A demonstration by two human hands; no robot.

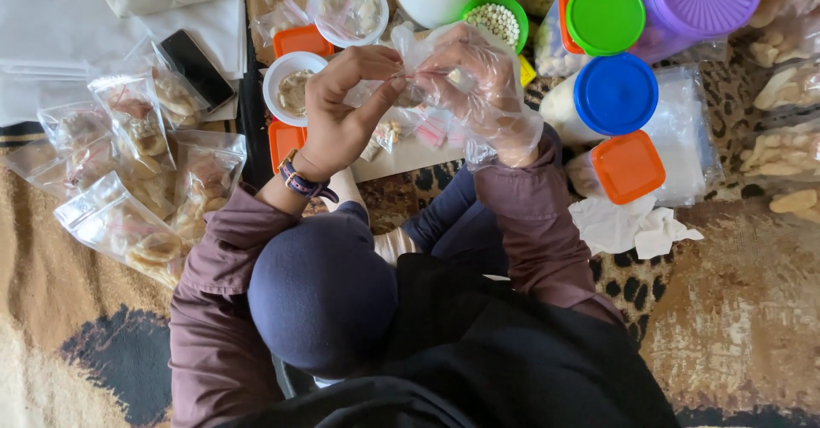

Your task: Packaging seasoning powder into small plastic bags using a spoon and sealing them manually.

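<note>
Patterned brown carpet (752, 308) is spreading under a seated person, seen from above, with a leopard-print mat (632, 291) lying beneath the food things in front of the knees. Both hands are meeting over the lap. The left hand (342, 108), bare and wearing a wrist strap, is pinching a small clear plastic bag (410, 52) between thumb and forefinger. The right hand (478, 86), covered in a loose transparent glove, is closing its fingers on the same bag from the other side. Filled snack bags (137, 180) are lying in a heap to the left. A black phone (196, 67) is resting on white cloth (68, 26). Tubs with blue (615, 93), green (605, 15) and orange (628, 166) lids are standing to the right, near a crumpled tissue (632, 227).
</note>
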